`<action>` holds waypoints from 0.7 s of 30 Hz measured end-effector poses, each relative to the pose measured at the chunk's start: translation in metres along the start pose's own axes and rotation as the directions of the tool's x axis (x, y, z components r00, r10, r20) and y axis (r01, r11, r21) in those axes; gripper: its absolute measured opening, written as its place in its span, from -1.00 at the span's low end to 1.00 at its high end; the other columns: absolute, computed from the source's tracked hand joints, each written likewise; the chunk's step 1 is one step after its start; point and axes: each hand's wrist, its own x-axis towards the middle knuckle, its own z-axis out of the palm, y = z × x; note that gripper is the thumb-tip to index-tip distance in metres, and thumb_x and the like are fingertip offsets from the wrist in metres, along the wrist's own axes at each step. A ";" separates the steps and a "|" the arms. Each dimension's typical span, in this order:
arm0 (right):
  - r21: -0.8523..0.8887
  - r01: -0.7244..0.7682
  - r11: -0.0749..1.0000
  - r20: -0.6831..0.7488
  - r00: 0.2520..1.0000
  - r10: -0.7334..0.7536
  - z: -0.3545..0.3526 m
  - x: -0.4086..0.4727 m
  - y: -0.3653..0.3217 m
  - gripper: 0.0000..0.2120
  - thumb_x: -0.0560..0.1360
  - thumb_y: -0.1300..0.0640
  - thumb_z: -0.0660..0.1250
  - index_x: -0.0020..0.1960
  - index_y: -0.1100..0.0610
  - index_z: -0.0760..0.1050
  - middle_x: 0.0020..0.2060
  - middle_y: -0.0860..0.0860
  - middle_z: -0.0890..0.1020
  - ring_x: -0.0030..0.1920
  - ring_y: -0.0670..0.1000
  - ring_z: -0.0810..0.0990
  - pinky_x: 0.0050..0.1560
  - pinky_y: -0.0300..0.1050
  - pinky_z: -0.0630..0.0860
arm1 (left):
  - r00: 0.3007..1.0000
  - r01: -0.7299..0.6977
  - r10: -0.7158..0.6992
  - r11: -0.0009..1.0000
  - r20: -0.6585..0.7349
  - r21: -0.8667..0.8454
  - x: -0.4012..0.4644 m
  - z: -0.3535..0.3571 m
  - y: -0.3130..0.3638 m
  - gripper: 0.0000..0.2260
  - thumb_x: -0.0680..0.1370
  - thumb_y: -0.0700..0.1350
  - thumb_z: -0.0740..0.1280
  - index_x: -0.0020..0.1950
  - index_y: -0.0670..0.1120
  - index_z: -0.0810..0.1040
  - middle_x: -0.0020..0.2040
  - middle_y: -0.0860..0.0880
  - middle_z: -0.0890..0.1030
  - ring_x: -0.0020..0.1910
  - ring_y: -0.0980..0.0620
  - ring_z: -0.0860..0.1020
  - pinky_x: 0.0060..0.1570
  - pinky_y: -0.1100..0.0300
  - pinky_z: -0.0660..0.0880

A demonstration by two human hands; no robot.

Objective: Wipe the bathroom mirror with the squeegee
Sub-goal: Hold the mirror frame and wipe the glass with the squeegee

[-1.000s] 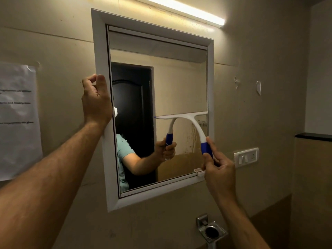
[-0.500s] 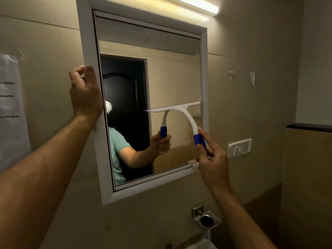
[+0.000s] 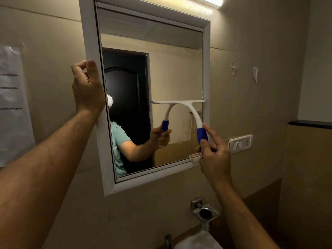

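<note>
Right hand grips blue handle of squeegee, handle low, blade up and flat against mirror glass near right frame edge. Left hand holds left side of white mirror frame, fingers curled around edge.

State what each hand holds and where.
Right hand grips the squeegee by its blue handle; left hand grips the mirror frame's left edge.

Head view faces mirror closely.
</note>
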 end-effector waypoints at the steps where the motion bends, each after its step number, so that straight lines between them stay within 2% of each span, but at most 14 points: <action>1: 0.004 -0.015 1.000 -0.003 1.000 0.015 -0.001 -0.002 0.003 -0.60 0.61 0.18 0.22 0.37 -0.17 0.41 -0.12 0.14 0.63 -0.40 -0.12 0.49 -0.45 -0.30 0.46 | 1.000 0.002 -0.002 1.000 0.001 -0.001 -0.001 0.000 0.000 -0.60 0.67 0.04 0.04 0.32 -0.24 0.33 -0.27 0.20 0.35 -0.39 0.53 0.41 -0.38 0.64 0.30; 7: 0.061 -0.145 0.988 -0.014 0.989 0.146 -0.010 -0.043 0.033 -0.61 0.57 0.23 0.25 0.27 -0.18 0.48 -0.11 0.25 0.62 -0.40 -0.10 0.49 -0.48 -0.32 0.44 | 1.000 0.005 -0.005 1.000 -0.004 -0.012 -0.003 0.000 -0.003 -0.62 0.67 0.04 0.05 0.31 -0.23 0.34 -0.25 0.21 0.36 -0.39 0.56 0.40 -0.36 0.65 0.30; 10: 0.061 -0.143 0.988 -0.024 0.989 0.145 -0.009 -0.042 0.028 -0.61 0.58 0.22 0.25 0.28 -0.18 0.47 -0.12 0.25 0.62 -0.42 -0.13 0.48 -0.48 -0.31 0.44 | 1.000 0.013 -0.013 1.000 -0.017 0.003 -0.004 0.000 -0.001 -0.78 0.67 0.03 0.05 0.16 -0.08 0.33 -0.26 0.21 0.36 -0.38 0.56 0.40 -0.36 0.65 0.29; 12: 0.038 -0.107 0.994 -0.008 0.994 0.107 -0.005 -0.031 0.018 -0.62 0.59 0.18 0.23 0.31 -0.20 0.44 -0.07 0.21 0.63 -0.40 -0.15 0.48 -0.45 -0.33 0.44 | 1.000 0.015 -0.015 1.000 -0.023 0.004 -0.005 -0.001 0.002 -0.83 0.67 0.03 0.05 0.13 -0.05 0.30 -0.27 0.20 0.35 -0.38 0.55 0.40 -0.35 0.63 0.30; 14: 0.017 -0.066 0.998 0.006 0.998 0.066 0.000 -0.019 0.007 -0.61 0.60 0.16 0.23 0.32 -0.23 0.42 -0.02 0.16 0.64 -0.36 -0.13 0.51 -0.43 -0.33 0.45 | 0.999 0.028 -0.028 1.000 -0.019 -0.001 -0.006 -0.001 0.003 -0.71 0.67 0.02 0.06 0.22 -0.15 0.37 -0.26 0.21 0.36 -0.38 0.55 0.40 -0.34 0.63 0.31; 16: 0.007 -0.053 0.999 -0.004 0.999 0.053 0.002 -0.013 0.004 -0.61 0.60 0.16 0.23 0.32 -0.24 0.41 -0.06 0.13 0.65 -0.34 -0.10 0.52 -0.41 -0.30 0.47 | 0.999 0.029 -0.029 1.000 -0.013 -0.002 -0.008 -0.002 0.001 -0.62 0.67 0.02 0.06 0.30 -0.25 0.36 -0.25 0.22 0.36 -0.37 0.57 0.40 -0.32 0.64 0.31; 21: 0.046 -0.117 0.992 -0.027 0.993 0.119 -0.004 -0.036 0.026 -0.63 0.58 0.19 0.25 0.34 -0.10 0.47 -0.21 0.16 0.64 -0.42 -0.04 0.48 -0.46 -0.25 0.45 | 1.000 0.022 -0.022 1.000 -0.015 0.006 -0.018 -0.005 -0.007 -0.61 0.67 0.02 0.07 0.40 -0.18 0.35 -0.17 0.17 0.43 -0.33 0.65 0.37 -0.28 0.70 0.28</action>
